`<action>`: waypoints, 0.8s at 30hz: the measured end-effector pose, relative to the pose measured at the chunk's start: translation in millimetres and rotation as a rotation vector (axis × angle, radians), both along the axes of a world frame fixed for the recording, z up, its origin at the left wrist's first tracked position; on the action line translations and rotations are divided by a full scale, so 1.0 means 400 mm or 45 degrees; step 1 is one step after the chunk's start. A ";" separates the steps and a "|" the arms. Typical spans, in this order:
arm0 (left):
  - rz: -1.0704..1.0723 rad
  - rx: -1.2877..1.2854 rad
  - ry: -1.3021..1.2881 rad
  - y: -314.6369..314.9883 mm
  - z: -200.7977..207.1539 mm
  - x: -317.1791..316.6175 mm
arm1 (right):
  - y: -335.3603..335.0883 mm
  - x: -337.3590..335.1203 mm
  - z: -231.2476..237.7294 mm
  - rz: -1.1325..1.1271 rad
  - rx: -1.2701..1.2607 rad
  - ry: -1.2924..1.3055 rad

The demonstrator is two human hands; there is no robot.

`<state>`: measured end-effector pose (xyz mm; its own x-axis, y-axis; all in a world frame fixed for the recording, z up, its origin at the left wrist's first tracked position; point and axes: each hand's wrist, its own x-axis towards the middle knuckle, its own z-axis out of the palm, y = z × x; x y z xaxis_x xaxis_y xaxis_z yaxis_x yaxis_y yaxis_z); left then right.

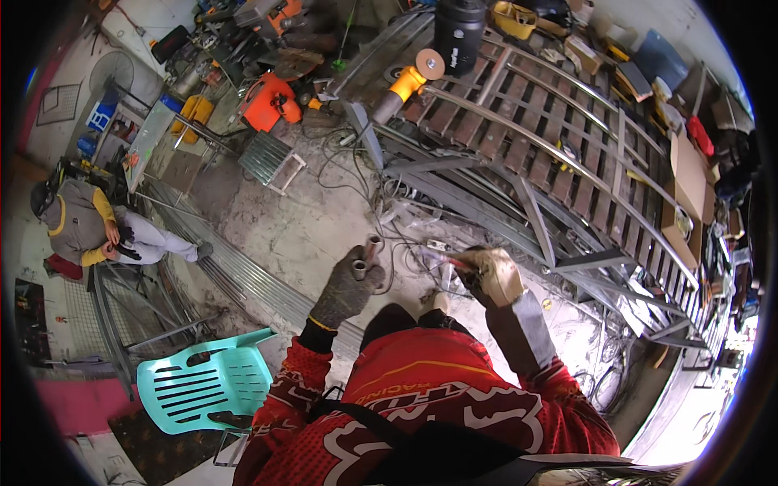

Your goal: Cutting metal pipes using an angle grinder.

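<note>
Short tubes (374, 249) are held in the left grip (344, 292), the gloved fingers being closed about them with two open ends exposed above the fist; the pieces are carried in front of the body, clear of the floor (243, 202). By the right grip (496, 275), also gloved, a slim item (456, 260) appears to be grasped; its form is blurred and its kind cannot be told. The tubes are judged to be metal: stiff, fairly light at this length, not fragile, and liable to roll or slide against one another if the hold is slackened. They are best taken round the middle of the barrel, the cut rims being avoided as possibly sharp. Below, the floor is found pale, dusty and crossed by cables (362, 180), by which a foot could be caught. To the right, a slatted worktop (494, 121) is noted, on which curved bars (519, 128) are laid; a grinder (412, 79) and a black bottle (459, 36) are placed at its far end. To the left, a turquoise chair (203, 389) and long steel lengths (267, 285) are observed, with a co-worker (77, 219) seated beyond them.
</note>
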<state>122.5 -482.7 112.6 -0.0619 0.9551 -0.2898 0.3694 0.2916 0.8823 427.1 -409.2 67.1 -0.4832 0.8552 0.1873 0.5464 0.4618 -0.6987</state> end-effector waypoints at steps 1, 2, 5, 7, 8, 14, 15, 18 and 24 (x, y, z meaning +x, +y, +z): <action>0.061 0.003 -0.078 0.018 0.004 -0.025 | 0.054 -0.026 0.040 0.018 -0.004 0.039; 0.120 0.006 -0.155 0.035 0.008 -0.053 | 0.102 -0.054 0.078 0.032 -0.008 0.079; 0.166 -0.010 -0.171 0.118 -0.014 -0.145 | 0.234 -0.148 0.176 -0.030 0.053 0.043; 0.125 -0.044 -0.049 0.216 -0.007 -0.190 | 0.341 -0.198 0.208 -0.018 0.282 -0.029; 0.092 -0.068 0.014 0.280 0.001 -0.215 | 0.409 -0.217 0.217 0.002 0.381 -0.032; -0.199 -0.026 0.024 0.728 0.012 -0.404 | 0.831 -0.457 0.347 0.018 0.942 0.008; -0.271 -0.015 0.087 0.798 0.000 -0.443 | 0.926 -0.515 0.333 0.012 1.022 -0.028; -0.539 0.042 0.243 1.038 -0.048 -0.579 | 1.149 -0.692 0.304 -0.072 0.814 -0.492; -0.956 0.396 0.265 1.357 -0.094 -0.608 | 1.511 -0.708 0.072 -0.567 -0.187 -1.052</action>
